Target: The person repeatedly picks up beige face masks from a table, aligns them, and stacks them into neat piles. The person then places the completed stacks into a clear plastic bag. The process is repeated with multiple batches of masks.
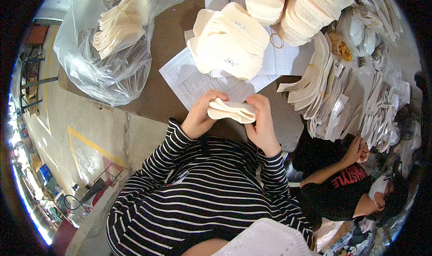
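Pinching a few cream pads [231, 111] between left hand [200, 115] and right hand [264, 126] (apparently unbanded) | holding above near edge of surface [170, 33] | probably partway: in-hand batch not yet set down; piled pads [225, 42] already on papers [188, 75]

Left on brown tabletop [168, 38]: clear plastic bag [128, 83], curved cream pieces [123, 24] inside. Centre: rounded cream pads [227, 42] are stacked on white paper sheets [185, 76]; folded cream piece [231, 111] is held before them. Right: long off-white strips [312, 83] are heaped.
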